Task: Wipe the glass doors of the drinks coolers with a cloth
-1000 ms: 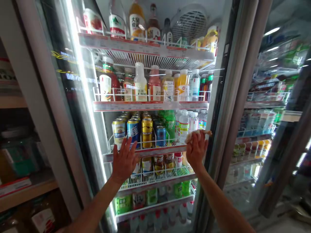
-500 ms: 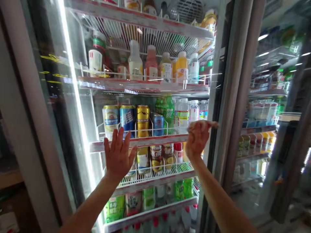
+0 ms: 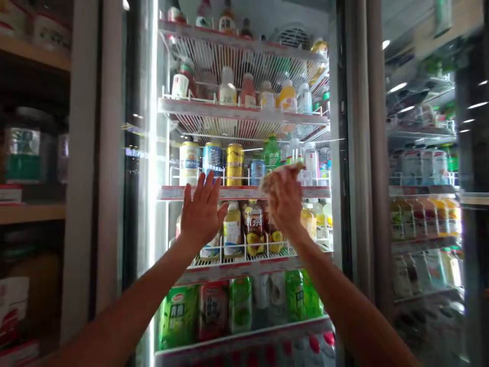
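Note:
I face a glass-door drinks fridge (image 3: 338,153). My left hand (image 3: 201,211) is open, fingers spread and palm flat toward the glass, in front of the shelf of cans (image 3: 214,160). My right hand (image 3: 284,199) is closed on a crumpled pale cloth (image 3: 280,171), pressed against the glass at the height of the can shelf's red price rail (image 3: 244,192). Bottles (image 3: 248,229) stand on the wire shelf below my hands.
Higher shelves hold juice bottles (image 3: 267,97), lower ones green and red cartons (image 3: 198,311). A second fridge door (image 3: 424,178) with drinks stands at the right. Wooden shelving (image 3: 30,209) with boxes and jars is at the left.
My right hand with the cloth has slid left across the glass, from the right edge toward the middle. The view has swung right and pulled back; the left hand stays flat on the door.

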The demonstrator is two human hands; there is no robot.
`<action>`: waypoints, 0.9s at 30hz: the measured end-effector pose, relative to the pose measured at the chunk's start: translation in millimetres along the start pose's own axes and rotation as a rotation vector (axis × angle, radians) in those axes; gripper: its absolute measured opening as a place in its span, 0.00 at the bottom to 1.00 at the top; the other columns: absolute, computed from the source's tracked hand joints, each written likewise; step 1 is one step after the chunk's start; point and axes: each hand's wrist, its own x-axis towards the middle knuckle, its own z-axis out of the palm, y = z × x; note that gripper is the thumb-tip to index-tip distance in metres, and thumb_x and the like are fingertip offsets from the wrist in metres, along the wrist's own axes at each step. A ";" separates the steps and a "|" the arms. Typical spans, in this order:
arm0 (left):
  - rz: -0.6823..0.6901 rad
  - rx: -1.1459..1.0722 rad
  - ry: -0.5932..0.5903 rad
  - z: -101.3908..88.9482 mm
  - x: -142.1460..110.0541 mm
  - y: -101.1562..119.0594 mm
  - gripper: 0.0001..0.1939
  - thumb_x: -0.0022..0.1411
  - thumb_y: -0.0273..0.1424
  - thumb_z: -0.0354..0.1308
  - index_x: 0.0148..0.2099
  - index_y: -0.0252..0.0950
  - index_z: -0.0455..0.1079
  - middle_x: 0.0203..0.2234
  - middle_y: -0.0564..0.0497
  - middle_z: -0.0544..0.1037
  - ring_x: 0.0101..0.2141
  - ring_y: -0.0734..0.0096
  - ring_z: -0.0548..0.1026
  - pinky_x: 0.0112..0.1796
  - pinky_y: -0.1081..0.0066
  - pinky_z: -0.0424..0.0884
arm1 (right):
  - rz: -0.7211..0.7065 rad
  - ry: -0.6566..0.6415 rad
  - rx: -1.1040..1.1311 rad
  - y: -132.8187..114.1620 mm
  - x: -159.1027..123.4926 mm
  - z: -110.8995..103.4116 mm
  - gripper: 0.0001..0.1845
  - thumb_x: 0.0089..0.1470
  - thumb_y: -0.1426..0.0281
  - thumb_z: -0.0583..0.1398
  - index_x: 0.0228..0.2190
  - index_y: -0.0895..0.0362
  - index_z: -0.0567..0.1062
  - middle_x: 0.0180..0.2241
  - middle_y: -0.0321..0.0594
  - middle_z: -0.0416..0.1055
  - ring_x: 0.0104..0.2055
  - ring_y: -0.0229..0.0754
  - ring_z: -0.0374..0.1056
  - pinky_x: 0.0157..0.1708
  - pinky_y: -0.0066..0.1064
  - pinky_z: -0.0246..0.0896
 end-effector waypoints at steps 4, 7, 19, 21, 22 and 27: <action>-0.003 0.019 -0.009 -4.7 -45.1 5.0 0.30 0.62 0.38 0.45 0.63 0.33 0.47 0.62 0.42 0.51 0.62 0.59 0.46 0.59 0.53 0.42 | -0.165 -0.098 0.038 -29.7 -56.8 -12.3 0.25 0.56 0.65 0.50 0.55 0.50 0.59 0.61 0.40 0.51 0.64 0.48 0.41 0.59 0.49 0.42; -0.023 0.051 -0.042 -13.3 -87.1 3.7 0.29 0.62 0.37 0.45 0.63 0.33 0.48 0.61 0.42 0.52 0.62 0.60 0.47 0.59 0.54 0.43 | 0.125 0.025 0.049 27.4 -78.5 -30.6 0.27 0.55 0.65 0.50 0.56 0.55 0.57 0.56 0.48 0.58 0.60 0.52 0.49 0.56 0.55 0.43; -0.210 -0.017 -0.044 -15.2 -122.0 35.3 0.31 0.62 0.37 0.45 0.64 0.30 0.45 0.62 0.39 0.49 0.62 0.56 0.44 0.58 0.49 0.44 | -0.264 -0.165 0.096 -22.6 -114.8 -31.9 0.24 0.55 0.65 0.50 0.54 0.50 0.61 0.59 0.41 0.55 0.63 0.47 0.43 0.59 0.48 0.37; -0.216 -0.017 -0.032 -12.2 -130.1 40.9 0.31 0.62 0.36 0.45 0.64 0.31 0.43 0.62 0.39 0.49 0.62 0.56 0.43 0.58 0.49 0.45 | -0.021 -0.043 0.040 17.0 -109.4 -37.8 0.24 0.55 0.65 0.50 0.54 0.55 0.62 0.56 0.47 0.59 0.61 0.49 0.48 0.57 0.52 0.38; -0.217 -0.016 -0.025 -10.8 -135.0 43.5 0.31 0.62 0.35 0.45 0.64 0.32 0.43 0.62 0.39 0.49 0.62 0.57 0.43 0.58 0.50 0.45 | 0.118 0.026 0.016 35.1 -106.1 -39.5 0.26 0.55 0.64 0.51 0.54 0.58 0.61 0.55 0.51 0.59 0.59 0.52 0.49 0.56 0.54 0.40; -0.187 -0.005 -0.014 -5.3 -154.0 45.3 0.32 0.62 0.36 0.46 0.64 0.33 0.43 0.62 0.40 0.48 0.62 0.58 0.43 0.59 0.52 0.43 | 0.032 0.034 0.086 17.3 -109.5 -29.5 0.31 0.49 0.64 0.55 0.54 0.62 0.61 0.50 0.53 0.63 0.57 0.53 0.52 0.56 0.50 0.43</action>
